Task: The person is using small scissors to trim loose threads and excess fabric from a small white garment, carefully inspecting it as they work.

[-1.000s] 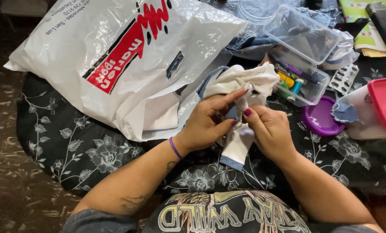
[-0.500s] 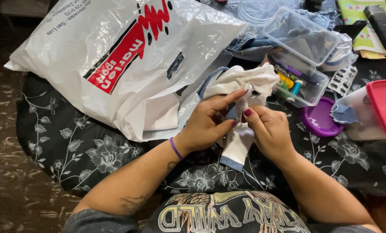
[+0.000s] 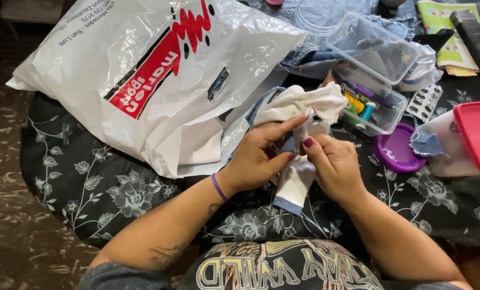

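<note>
Soft, even light from above, no hard shadows anywhere. Glare is catching the crinkles of the plastic bag (image 3: pixel 159 70). Left edge falls dim over the floor (image 3: pixel 3 177). Focus is sharp throughout.

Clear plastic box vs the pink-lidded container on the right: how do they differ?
The clear plastic box is open, its see-through hinged lid tipped back; the pink-lidded container has its lid on. The box shows pens and small coloured items inside; the container's whitish walls hide its contents. The box stands in full view; the container is cut off by the frame edge. Both rest on the black floral cloth.
</note>
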